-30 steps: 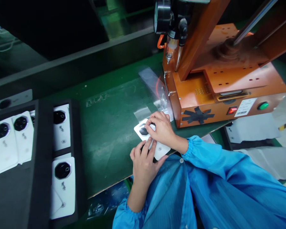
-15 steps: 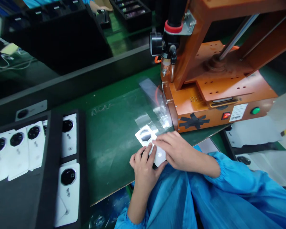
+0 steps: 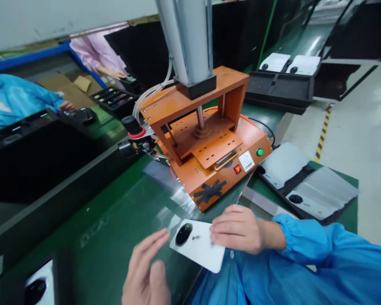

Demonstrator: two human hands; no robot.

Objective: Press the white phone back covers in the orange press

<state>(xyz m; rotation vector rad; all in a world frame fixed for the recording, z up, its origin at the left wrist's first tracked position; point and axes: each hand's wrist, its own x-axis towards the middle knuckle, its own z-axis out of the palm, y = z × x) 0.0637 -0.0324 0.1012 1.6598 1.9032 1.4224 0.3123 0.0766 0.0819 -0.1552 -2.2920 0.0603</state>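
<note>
At the near edge of the green surface [image 3: 123, 228], in front of the orange press [image 3: 214, 154], lies a white panel [image 3: 198, 245] with a dark round window at its left end. The right hand [image 3: 236, 231] rests its fingers over the panel's right end, though whether it grips cannot be told; the left hand [image 3: 146, 271], fingers extended and holding nothing, is just left of the panel. To the right, a black tray [image 3: 292, 186] holds two more covered panels.

There are two bare hands [image 3: 239, 231], one white panel [image 3: 198, 250] at them, one orange press [image 3: 217, 154], one green button [image 3: 259, 152], two co-workers [image 3: 97, 51].
</note>
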